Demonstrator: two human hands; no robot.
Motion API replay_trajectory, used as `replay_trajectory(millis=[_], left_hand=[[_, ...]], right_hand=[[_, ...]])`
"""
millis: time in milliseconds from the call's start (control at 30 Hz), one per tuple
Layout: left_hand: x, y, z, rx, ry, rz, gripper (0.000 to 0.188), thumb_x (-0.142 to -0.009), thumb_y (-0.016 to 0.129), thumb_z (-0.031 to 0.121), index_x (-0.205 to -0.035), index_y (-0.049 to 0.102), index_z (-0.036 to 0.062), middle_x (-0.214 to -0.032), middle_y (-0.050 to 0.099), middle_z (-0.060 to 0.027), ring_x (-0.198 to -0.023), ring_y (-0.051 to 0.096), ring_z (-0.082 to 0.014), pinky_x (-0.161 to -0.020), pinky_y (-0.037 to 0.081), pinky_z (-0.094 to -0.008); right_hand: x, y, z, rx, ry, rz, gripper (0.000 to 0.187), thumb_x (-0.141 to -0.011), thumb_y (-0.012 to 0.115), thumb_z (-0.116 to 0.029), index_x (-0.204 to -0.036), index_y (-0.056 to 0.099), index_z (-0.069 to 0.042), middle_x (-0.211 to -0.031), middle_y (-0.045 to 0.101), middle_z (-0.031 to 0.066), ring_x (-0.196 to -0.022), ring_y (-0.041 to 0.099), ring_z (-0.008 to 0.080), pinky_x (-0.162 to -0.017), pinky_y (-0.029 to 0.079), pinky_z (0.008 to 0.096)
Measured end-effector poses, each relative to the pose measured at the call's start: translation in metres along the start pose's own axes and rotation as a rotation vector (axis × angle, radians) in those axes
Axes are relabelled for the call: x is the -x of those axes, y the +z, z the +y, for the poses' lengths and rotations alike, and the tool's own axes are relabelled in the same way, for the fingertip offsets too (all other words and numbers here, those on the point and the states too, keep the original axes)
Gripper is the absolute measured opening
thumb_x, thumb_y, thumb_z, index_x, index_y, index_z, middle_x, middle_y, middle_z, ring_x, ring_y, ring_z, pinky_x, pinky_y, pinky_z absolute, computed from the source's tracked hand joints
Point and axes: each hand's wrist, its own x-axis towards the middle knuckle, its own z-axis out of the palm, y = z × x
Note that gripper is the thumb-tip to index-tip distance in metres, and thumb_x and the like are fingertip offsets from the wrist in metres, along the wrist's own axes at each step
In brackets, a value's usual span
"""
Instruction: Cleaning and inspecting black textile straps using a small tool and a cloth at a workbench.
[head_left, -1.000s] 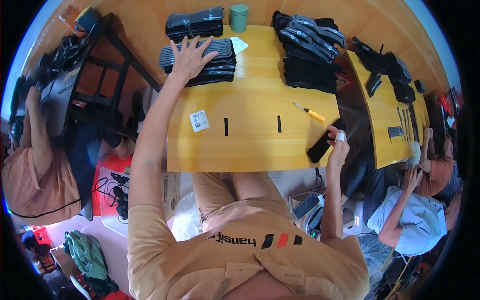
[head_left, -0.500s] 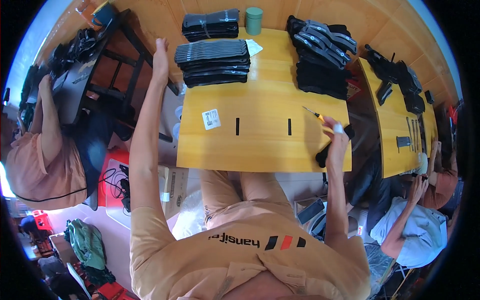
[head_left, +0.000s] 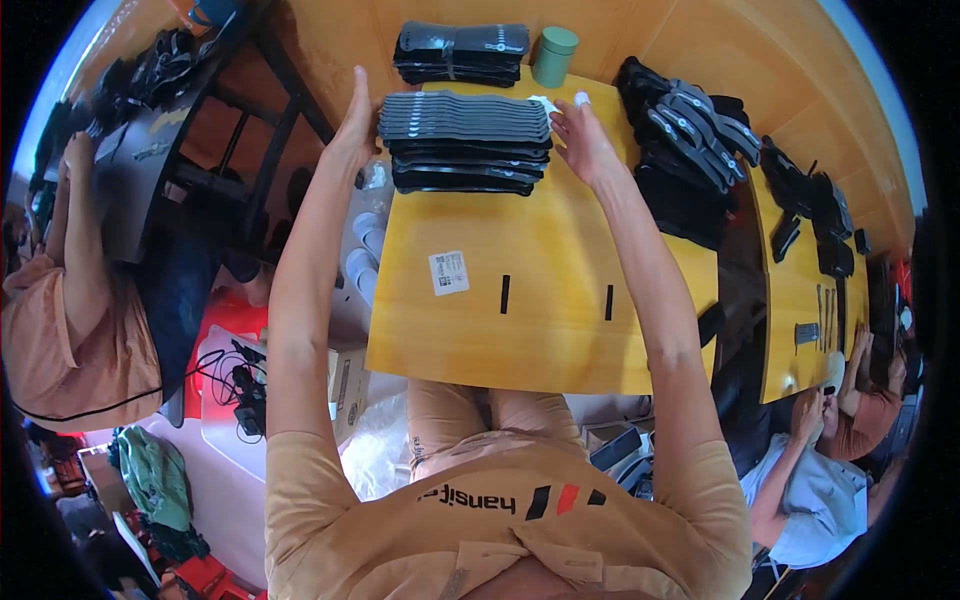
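A stack of flat grey and black strips (head_left: 465,120) lies toward the far left of the yellow table. My left hand (head_left: 357,128) is beside its left end, fingers stretched out and empty. At the right end, my right hand (head_left: 586,145) is open with its fingers apart; a white cover sits on one fingertip. Any contact with the stack is hard to tell. A scrap of white material (head_left: 545,106) lies between the stack and my right hand. On the table nearer me are a white printed label (head_left: 449,273) and two short black marks (head_left: 505,294).
Behind the stack are a smaller bundle of strips (head_left: 460,50) and a green canister (head_left: 554,57). Black and grey pieces (head_left: 690,140) are heaped at the far right. One person (head_left: 85,340) works at a dark table on the left, others (head_left: 800,480) at the right.
My right hand has gone from the table's right side to the stack's right end. The yellow-handled tool it held is out of sight. My left hand stays by the left end; the view has shifted.
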Motion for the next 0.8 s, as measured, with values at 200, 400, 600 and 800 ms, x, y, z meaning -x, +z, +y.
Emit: replay_trajectory(millis=[200, 400, 600, 800], left_hand=[[0.013, 0.012, 0.005, -0.014, -0.023, 0.035, 0.1, -0.071, 0.006, 0.081, -0.135, 0.032, 0.009, -0.142, 0.022, -0.0198, -0.133, 0.009, -0.037, -0.098, -0.003, -0.0624], [0.023, 0.025, 0.008, -0.008, -0.102, 0.089, 0.093, -0.074, 0.009, 0.079, -0.133, 0.037, 0.0138, -0.138, 0.029, -0.0207, -0.131, 0.014, -0.039, -0.094, 0.007, -0.0682], [0.026, 0.03, 0.004, 0.005, -0.05, 0.091, 0.087, -0.075, 0.016, 0.078, -0.122, 0.049, 0.013, -0.124, 0.047, -0.0185, -0.12, 0.035, -0.0359, -0.087, 0.023, -0.0681], [0.02, 0.021, -0.002, 0.059, -0.002, 0.073, 0.078, -0.078, 0.022, 0.075, -0.11, 0.057, 0.013, -0.11, 0.057, -0.0163, -0.11, 0.046, -0.0316, -0.084, 0.028, -0.0657]], right_hand=[[-0.024, 0.008, 0.009, -0.041, 0.123, 0.009, 0.071, -0.088, 0.021, -0.06, -0.139, 0.02, -0.01, -0.14, 0.029, 0.0109, -0.129, 0.026, 0.0244, -0.105, 0.016, 0.047], [-0.026, 0.022, 0.012, -0.229, 0.09, 0.004, 0.067, -0.087, 0.029, -0.061, -0.132, 0.036, -0.012, -0.124, 0.048, 0.008, -0.115, 0.043, 0.0247, -0.098, 0.03, 0.0433], [-0.014, 0.032, 0.006, -0.278, 0.085, 0.078, 0.056, -0.087, 0.035, -0.058, -0.12, 0.049, -0.014, -0.113, 0.054, 0.0071, -0.106, 0.047, 0.0236, -0.094, 0.035, 0.0408], [0.009, 0.052, -0.001, -0.296, 0.127, 0.168, 0.042, -0.089, 0.041, -0.049, -0.106, 0.056, -0.014, -0.106, 0.057, 0.006, -0.099, 0.049, 0.0217, -0.089, 0.038, 0.0369]])
